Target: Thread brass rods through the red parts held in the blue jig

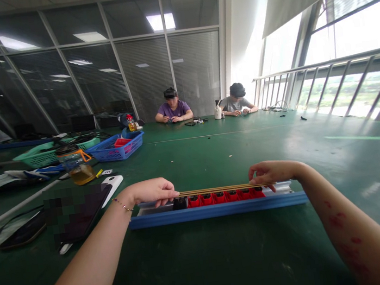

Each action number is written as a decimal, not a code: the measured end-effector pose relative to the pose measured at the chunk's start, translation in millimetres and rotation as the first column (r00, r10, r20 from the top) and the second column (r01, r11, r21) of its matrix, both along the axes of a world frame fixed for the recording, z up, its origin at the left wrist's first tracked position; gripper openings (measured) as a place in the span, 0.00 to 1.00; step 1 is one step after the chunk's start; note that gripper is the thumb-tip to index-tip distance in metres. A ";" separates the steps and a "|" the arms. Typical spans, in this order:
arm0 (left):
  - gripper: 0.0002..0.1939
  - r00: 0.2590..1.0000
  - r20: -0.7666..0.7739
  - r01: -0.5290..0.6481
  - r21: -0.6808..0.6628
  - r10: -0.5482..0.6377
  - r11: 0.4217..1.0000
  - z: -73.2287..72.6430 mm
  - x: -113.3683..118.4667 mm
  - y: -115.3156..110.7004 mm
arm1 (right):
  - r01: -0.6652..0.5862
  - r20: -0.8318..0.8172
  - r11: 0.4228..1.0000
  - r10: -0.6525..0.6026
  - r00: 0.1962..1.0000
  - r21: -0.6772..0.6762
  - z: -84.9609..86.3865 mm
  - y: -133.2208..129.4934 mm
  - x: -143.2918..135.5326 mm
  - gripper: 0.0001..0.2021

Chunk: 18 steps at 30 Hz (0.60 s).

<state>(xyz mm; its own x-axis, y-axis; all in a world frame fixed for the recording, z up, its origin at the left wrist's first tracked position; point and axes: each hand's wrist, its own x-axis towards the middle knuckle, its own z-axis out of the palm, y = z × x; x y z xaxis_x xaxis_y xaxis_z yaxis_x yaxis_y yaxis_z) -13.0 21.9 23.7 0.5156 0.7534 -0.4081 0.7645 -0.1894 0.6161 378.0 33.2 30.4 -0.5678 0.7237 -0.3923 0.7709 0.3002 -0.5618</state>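
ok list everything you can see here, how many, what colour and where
thin strips: number unclear, gold-brown, between both hands
long tray: one, blue and silver, table centre
red blocks: about six, red with black, row inside tray
black block: one, black, row's left end
table: one, green, foreground to back
green basket: one, green, back left
blue basket: one, blue, right of the green one
jar: one, clear, amber liquid, left
phone: one, black, near left
white jug: one, white, far side
seated people: two, purple and grey tops, far side
glass partition: one, dark panes, back
railing: one, silver, right
left hand: one, bare, strips' left end
right hand: one, bare, strips' right end
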 end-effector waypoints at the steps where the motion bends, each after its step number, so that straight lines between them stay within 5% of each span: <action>1: 0.24 1.000 0.002 -0.002 -0.002 0.002 1.000 -0.1 -0.3 0.1 | -0.015 -0.003 1.000 0.015 1.000 0.010 -0.8 0.2 0.2 0.27; 12: 0.21 1.000 0.026 -0.003 -0.051 0.004 0.999 -0.6 -4.0 -0.3 | -0.010 0.009 1.000 0.010 1.000 0.029 -9.5 4.8 -1.0 0.26; 18: 0.21 0.998 -0.063 0.026 0.116 -0.019 0.993 6.0 -2.4 -1.7 | -0.013 -0.011 0.999 0.013 1.000 0.050 -12.4 7.1 2.2 0.26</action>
